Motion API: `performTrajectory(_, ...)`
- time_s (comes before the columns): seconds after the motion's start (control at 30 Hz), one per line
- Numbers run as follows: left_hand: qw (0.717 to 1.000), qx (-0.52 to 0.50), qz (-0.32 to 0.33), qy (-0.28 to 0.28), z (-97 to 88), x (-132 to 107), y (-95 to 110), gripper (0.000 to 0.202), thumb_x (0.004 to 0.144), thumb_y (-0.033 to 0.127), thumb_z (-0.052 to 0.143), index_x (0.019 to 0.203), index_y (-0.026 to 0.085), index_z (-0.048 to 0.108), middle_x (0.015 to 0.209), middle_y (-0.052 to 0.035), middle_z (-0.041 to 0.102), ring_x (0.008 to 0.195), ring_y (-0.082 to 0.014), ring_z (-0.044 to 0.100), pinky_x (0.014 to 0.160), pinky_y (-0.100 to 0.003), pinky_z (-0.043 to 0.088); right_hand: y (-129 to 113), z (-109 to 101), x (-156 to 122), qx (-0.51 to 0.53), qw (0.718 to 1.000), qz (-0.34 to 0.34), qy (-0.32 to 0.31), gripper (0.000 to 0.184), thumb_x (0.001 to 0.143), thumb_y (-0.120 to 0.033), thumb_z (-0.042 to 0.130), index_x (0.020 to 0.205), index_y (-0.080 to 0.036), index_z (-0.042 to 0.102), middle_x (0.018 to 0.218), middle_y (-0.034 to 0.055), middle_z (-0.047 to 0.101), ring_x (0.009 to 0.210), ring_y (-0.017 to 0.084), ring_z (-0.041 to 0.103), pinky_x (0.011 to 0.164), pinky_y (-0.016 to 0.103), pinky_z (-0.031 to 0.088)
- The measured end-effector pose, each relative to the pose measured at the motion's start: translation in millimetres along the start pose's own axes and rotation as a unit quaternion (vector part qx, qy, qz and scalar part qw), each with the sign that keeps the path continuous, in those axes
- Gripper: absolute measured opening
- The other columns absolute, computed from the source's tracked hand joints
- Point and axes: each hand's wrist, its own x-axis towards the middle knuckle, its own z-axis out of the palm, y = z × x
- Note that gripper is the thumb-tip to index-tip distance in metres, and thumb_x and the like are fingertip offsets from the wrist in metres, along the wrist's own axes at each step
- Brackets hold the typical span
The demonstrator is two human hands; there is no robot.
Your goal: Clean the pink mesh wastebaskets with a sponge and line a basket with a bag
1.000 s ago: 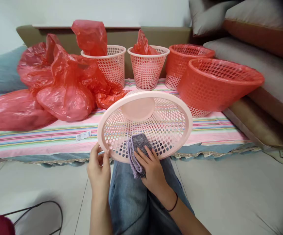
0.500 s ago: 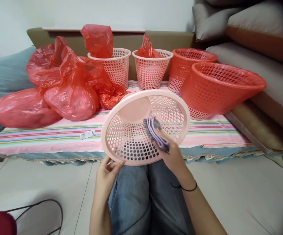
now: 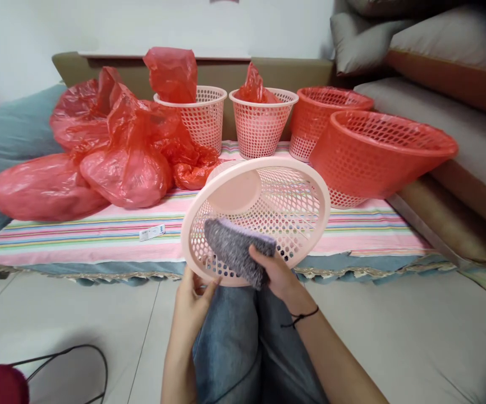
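A pale pink perforated plastic basket is tilted with its mouth toward me, above my knees. My left hand pinches its lower rim, fingers closed. My right hand is closed on a folded grey and lilac cloth, which lies pressed against the inside of the basket's lower wall. A thin black band circles my right wrist.
A low platform with a striped cover carries red plastic bags, two pale pink baskets holding red bags, and two red baskets. Cushions lie at right. A black cable loops on the tiled floor.
My right hand has slid the cloth from the basket's upper middle down and left to its lower wall. The basket has shifted slightly right; my left hand keeps its grip.
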Motion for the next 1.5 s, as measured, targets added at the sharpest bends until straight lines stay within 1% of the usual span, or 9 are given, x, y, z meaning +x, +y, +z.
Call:
performTrajectory(0.13,0.999,0.036,0.007,0.013,5.5,-3.5,1.0,0.050,0.080,0.043,0.067,0.122,0.021,0.050,0.116,-0.0080,0.066,0.077,-0.0167,0.066,0.059,-0.026,0.051,-42.1,-20.5,45.2,-0.232,0.949,-0.189,0.103,0.042,0.087,-0.044,0.059,0.119,-0.018,0.066,0.123,0.0103,0.068,0.123,0.029,0.057,0.110,0.049,0.041)
performTrajectory(0.33,0.992,0.116,0.040,0.036,17.8,-2.5,3.3,0.040,0.089,0.048,0.054,0.117,0.019,0.054,0.091,-0.0039,0.070,0.061,-0.0136,0.057,0.056,-0.025,0.046,-36.1,-42.2,106.4,-0.697,0.682,-0.207,0.074,0.055,0.079,-0.016,0.065,0.133,-0.008,0.057,0.152,0.0201,0.039,0.149,0.037,0.010,0.119,0.060,0.000)
performTrajectory(0.5,0.981,0.175,0.071,0.051,25.8,-0.3,17.6,0.029,0.089,0.046,0.051,0.100,0.019,0.059,0.071,-0.0004,0.066,0.056,-0.0150,0.057,0.055,-0.026,0.044,12.9,-27.4,109.6,-0.582,0.806,-0.111,0.009,0.045,0.083,-0.014,0.055,0.128,-0.009,0.062,0.151,0.0185,0.040,0.150,0.034,0.007,0.117,0.062,-0.006)
performTrajectory(0.8,0.994,0.092,0.038,0.040,16.5,-1.3,4.5,0.052,0.086,0.048,0.059,0.128,0.018,0.052,0.114,-0.0126,0.072,0.088,-0.0240,0.070,0.069,-0.031,0.055,-28.9,-20.2,62.2,-0.109,0.988,-0.007,-0.108,0.049,0.090,-0.051,0.050,0.126,-0.020,0.062,0.108,0.0079,0.074,0.095,0.025,0.071,0.088,0.043,0.057)
performTrajectory(0.93,0.992,0.117,0.040,0.033,14.1,-0.9,3.6,0.045,0.084,0.047,0.060,0.119,0.018,0.059,0.081,-0.0043,0.072,0.055,-0.0164,0.060,0.050,-0.026,0.047,-69.4,-26.1,86.3,-0.189,0.966,-0.174,0.004,0.045,0.088,-0.044,0.056,0.123,-0.017,0.063,0.124,0.0090,0.068,0.114,0.027,0.063,0.099,0.044,0.050)
performTrajectory(1.03,0.991,0.118,0.049,0.033,14.2,-0.2,6.3,0.042,0.084,0.046,0.061,0.115,0.018,0.061,0.068,-0.0004,0.066,0.052,-0.0152,0.057,0.049,-0.024,0.045,-75.1,-30.3,116.2,-0.446,0.854,-0.268,0.012,0.050,0.085,-0.023,0.059,0.134,-0.017,0.056,0.148,0.0099,0.048,0.141,0.027,0.038,0.117,0.047,0.029)
performTrajectory(1.17,0.992,0.114,0.051,0.021,15.9,-0.7,8.8,0.036,0.084,0.045,0.061,0.110,0.019,0.060,0.067,0.0009,0.065,0.051,-0.0143,0.055,0.049,-0.024,0.045,-38.4,-36.3,145.0,-0.669,0.725,-0.161,-0.035,0.064,0.076,-0.007,0.064,0.138,-0.008,0.051,0.157,0.0195,0.028,0.150,0.031,0.012,0.122,0.051,0.008)
performTrajectory(1.33,0.991,0.118,0.055,-0.008,20.1,-1.1,16.9,0.028,0.088,0.044,0.058,0.104,0.022,0.058,0.083,-0.0016,0.070,0.067,-0.0163,0.063,0.054,-0.023,0.047,6.8,-26.0,158.4,-0.643,0.759,-0.093,-0.029,0.053,0.081,-0.017,0.066,0.132,-0.004,0.056,0.155,0.0265,0.029,0.149,0.039,0.012,0.119,0.059,0.005)
performTrajectory(1.5,0.994,0.096,0.051,-0.008,21.5,0.6,18.6,0.029,0.086,0.043,0.061,0.108,0.022,0.058,0.096,-0.0030,0.072,0.077,-0.0180,0.066,0.066,-0.025,0.052,5.0,-13.7,159.5,-0.529,0.843,-0.056,-0.077,0.048,0.089,-0.037,0.060,0.129,-0.011,0.059,0.139,0.0206,0.055,0.132,0.033,0.049,0.110,0.049,0.038)
